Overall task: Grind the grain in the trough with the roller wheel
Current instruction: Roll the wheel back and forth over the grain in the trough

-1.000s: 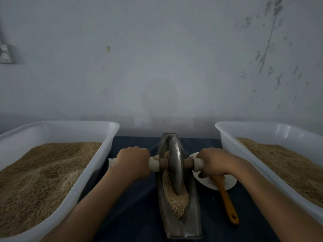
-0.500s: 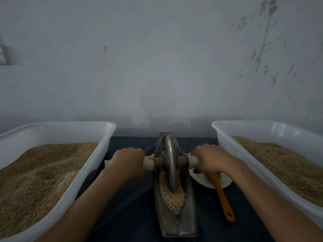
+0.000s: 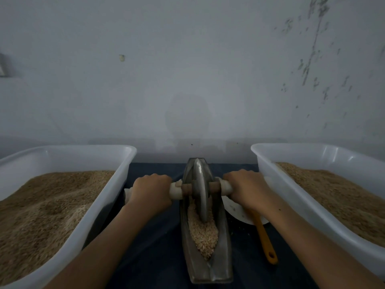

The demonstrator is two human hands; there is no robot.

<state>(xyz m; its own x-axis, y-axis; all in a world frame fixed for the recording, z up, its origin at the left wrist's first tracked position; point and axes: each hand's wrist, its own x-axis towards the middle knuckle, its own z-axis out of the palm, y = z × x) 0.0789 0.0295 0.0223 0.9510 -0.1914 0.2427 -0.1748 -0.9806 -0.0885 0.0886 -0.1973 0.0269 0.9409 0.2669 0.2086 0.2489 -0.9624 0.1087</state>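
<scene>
A narrow boat-shaped metal trough lies lengthwise on the dark cloth in front of me. Pale crushed grain fills its middle and near part. A metal roller wheel stands on edge in the far half of the trough, its rim down in the grain. A wooden axle with white wrapped handles runs through the wheel. My left hand grips the left handle. My right hand grips the right handle. Both hands' fingers curl over the handles and hide most of them.
Two large white plastic tubs of brown grain flank the trough, one on the left and one on the right. A white plate with an orange-handled utensil lies right of the trough, under my right wrist. A grey wall rises close behind.
The wheel has rolled away from me along the trough toward its far end, with both hands moving forward on the handles. More of the grain near me is uncovered.
</scene>
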